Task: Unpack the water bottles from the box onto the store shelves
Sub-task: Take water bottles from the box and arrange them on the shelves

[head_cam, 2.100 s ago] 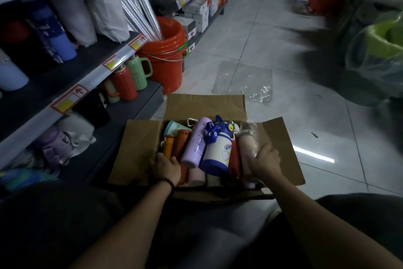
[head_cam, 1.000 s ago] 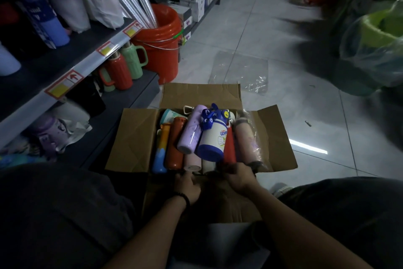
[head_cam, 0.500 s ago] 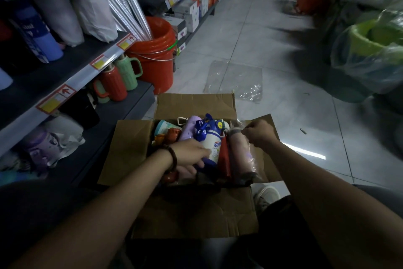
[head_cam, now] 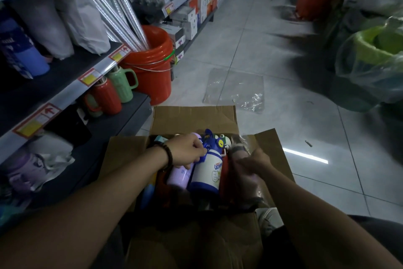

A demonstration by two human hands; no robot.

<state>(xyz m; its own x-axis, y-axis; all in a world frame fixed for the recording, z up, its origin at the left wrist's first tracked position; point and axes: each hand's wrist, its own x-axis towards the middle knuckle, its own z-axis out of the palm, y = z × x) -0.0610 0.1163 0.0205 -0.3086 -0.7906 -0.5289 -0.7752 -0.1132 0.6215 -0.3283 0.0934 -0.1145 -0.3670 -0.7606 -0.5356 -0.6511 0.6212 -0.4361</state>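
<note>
Left hand [head_cam: 187, 152] pinches the blue-and-white bottle [head_cam: 208, 176] at its lid strap, right hand [head_cam: 254, 163] grips the plastic-wrapped bottle [head_cam: 238, 151], both lying in the box [head_cam: 192, 119]: likely pick-up step; next, lift clear toward the shelf [head_cam: 130, 111].

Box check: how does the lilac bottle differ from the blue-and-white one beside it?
The lilac bottle is plain and slim; the blue-and-white bottle is wider, with print on its white body and a blue cap. The left hand curls over the lilac bottle's top; the blue-and-white bottle's cap is mostly in view. Both lie side by side in the box, tops pointing away.
</note>
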